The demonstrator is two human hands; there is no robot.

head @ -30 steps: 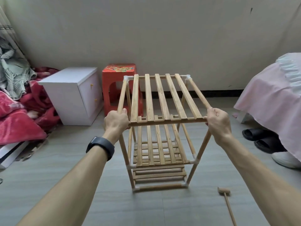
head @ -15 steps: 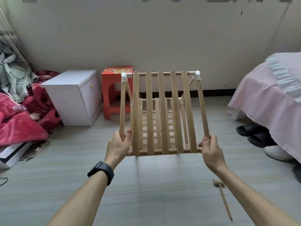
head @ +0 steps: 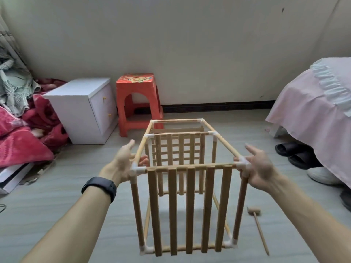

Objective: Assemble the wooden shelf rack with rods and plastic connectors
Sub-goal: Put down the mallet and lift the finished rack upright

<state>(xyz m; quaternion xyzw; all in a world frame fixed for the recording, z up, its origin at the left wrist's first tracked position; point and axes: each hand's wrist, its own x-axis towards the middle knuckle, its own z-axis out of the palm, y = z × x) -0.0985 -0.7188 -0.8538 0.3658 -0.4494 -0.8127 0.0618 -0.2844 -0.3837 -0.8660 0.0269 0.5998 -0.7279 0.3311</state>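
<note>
The dial is read on the floor (head: pixel 57 215), with 12 o'clock toward the far wall and the centre on the rack.

1. At 10 o'clock, a white cabinet (head: pixel 81 111) and a red stool (head: pixel 138 99) are located, apart from the work.
2. The left hand (head: pixel 121 164) is held wide at 8 o'clock, thumb raised and fingers spread beside the near upper left connector (head: pixel 135 169). Motion blur prevents contact from being confirmed; nothing is gripped.
3. The wooden shelf rack (head: pixel 190 205) is laid on its side on the floor, its slatted shelves standing vertical. Its long axis is run from 6 to 12 o'clock, directly away from the person.
4. The right hand (head: pixel 261 168) is held flat at 4 o'clock, fingers straight, the palm placed against the near upper right connector (head: pixel 242 165).
5. A wooden mallet (head: pixel 258 226) is lying at 5 o'clock, near the rack, on the right hand's side.

Both hands are set level at the near end, so either corner can be taken equally. The frame is judged to be fully joined; any seating of connectors with the mallet is better assigned to the right hand.
</note>
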